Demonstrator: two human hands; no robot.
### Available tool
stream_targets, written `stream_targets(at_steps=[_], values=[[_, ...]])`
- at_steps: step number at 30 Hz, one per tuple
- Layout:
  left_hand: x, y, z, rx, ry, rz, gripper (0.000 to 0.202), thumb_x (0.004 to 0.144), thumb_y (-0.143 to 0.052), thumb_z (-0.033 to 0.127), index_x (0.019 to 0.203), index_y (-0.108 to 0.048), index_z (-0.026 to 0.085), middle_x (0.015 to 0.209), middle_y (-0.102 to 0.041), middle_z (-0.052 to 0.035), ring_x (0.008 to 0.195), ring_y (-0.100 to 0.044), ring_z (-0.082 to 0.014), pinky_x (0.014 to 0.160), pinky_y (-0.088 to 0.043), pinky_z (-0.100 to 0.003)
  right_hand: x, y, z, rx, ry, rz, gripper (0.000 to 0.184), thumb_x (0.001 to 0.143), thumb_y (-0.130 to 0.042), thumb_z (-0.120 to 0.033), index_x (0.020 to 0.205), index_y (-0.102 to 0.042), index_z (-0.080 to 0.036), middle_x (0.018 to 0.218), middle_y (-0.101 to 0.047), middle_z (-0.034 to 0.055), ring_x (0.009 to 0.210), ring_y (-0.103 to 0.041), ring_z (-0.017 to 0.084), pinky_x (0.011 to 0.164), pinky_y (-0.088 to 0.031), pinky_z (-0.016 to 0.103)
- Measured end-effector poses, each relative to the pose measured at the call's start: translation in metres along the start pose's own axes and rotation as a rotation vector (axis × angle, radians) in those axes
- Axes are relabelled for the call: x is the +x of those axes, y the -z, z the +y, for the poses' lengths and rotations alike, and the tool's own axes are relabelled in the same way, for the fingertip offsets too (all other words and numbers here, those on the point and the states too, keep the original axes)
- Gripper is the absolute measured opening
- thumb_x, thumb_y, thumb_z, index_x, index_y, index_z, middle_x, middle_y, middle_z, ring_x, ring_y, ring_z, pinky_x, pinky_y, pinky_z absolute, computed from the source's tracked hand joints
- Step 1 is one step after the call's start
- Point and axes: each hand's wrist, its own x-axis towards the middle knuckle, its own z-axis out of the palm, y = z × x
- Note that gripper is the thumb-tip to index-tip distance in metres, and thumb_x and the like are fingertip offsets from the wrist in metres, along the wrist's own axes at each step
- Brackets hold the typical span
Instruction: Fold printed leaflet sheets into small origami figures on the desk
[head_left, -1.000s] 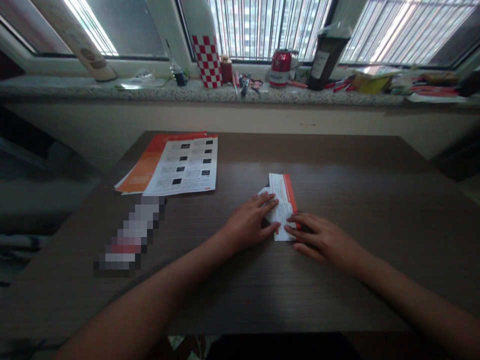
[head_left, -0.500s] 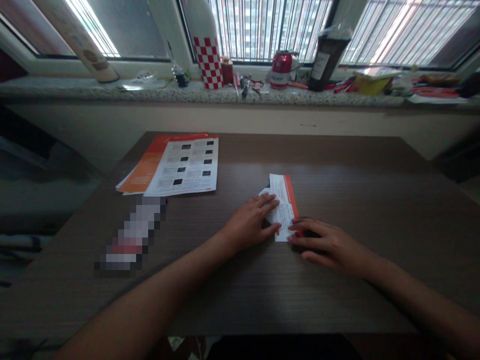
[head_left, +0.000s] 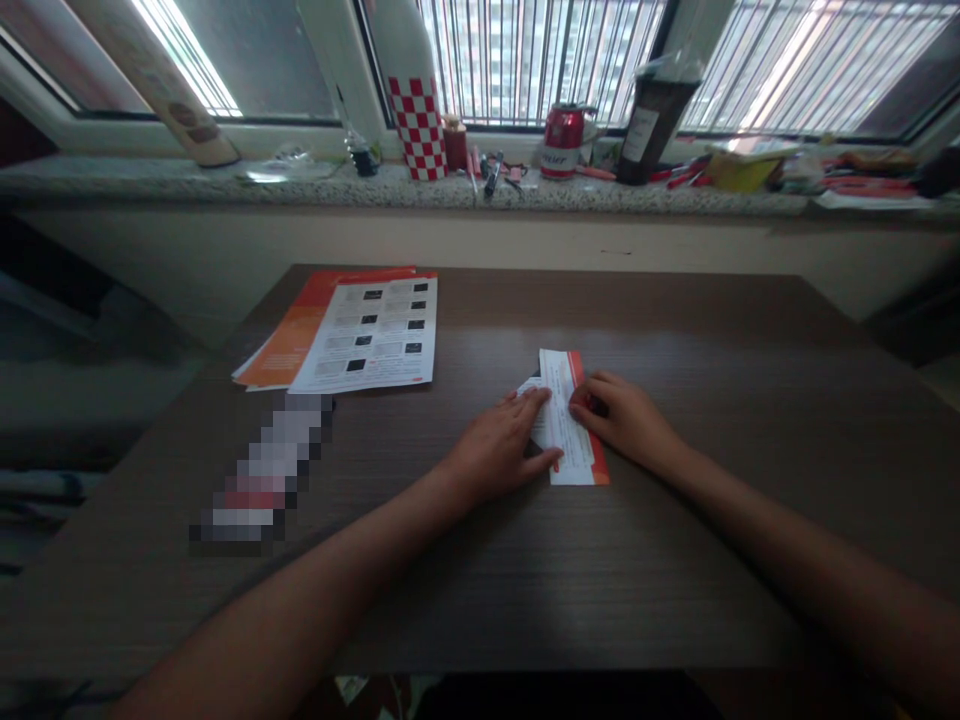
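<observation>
A folded white leaflet with an orange-red edge (head_left: 571, 440) lies on the dark wooden table (head_left: 675, 330). My left hand (head_left: 501, 445) rests flat on its left side, fingers stretched out and pressing the paper down. My right hand (head_left: 626, 418) sits against the leaflet's right edge at its middle, fingers curled with the tips on the orange strip. Whether those fingers pinch the paper is unclear.
A stack of orange and white printed sheets (head_left: 352, 328) lies at the table's far left. A pixelated object (head_left: 266, 470) lies left of my forearm. The stone sill behind holds a checkered tube (head_left: 415, 125), a red can (head_left: 561, 140), a dark container (head_left: 651, 118), pens and clutter.
My right hand slid from the leaflet's near right corner up along the orange edge to its middle. The near part of the leaflet now shows. My left hand stayed put.
</observation>
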Motion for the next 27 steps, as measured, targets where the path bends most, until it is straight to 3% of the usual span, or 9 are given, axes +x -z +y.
stream_targets(at_steps=[13,18,27], values=[[0.0,0.001,0.0,0.018,-0.017,-0.009,0.078,0.099,-0.068,0.051,0.158,-0.036,0.011,0.161,-0.048,-0.0231,0.155,-0.041,-0.0305,0.13,-0.033,-0.046,0.021,-0.005,0.006,-0.056,-0.015,0.026,0.01,0.095,-0.067,-0.024,0.085,-0.067,-0.021,0.091,-0.062,0.0052,0.079,-0.061,0.021,0.072,-0.049,0.036],[0.0,0.003,0.001,0.012,-0.053,-0.019,0.067,0.1,-0.066,0.049,0.154,-0.043,0.015,0.163,-0.048,-0.0167,0.156,-0.039,-0.0282,0.131,-0.029,-0.045,0.043,-0.006,0.017,-0.114,-0.029,0.06,0.009,0.093,-0.07,-0.021,0.084,-0.069,-0.02,0.091,-0.063,0.0052,0.076,-0.062,0.019,0.072,-0.049,0.034],[0.001,0.005,0.001,0.005,-0.052,-0.035,0.068,0.101,-0.065,0.05,0.157,-0.046,0.017,0.166,-0.044,-0.0124,0.156,-0.038,-0.0262,0.132,-0.027,-0.043,0.081,-0.006,0.037,-0.193,-0.029,0.112,0.009,0.09,-0.073,-0.02,0.082,-0.07,-0.019,0.086,-0.063,0.0051,0.078,-0.06,0.02,0.073,-0.044,0.032]])
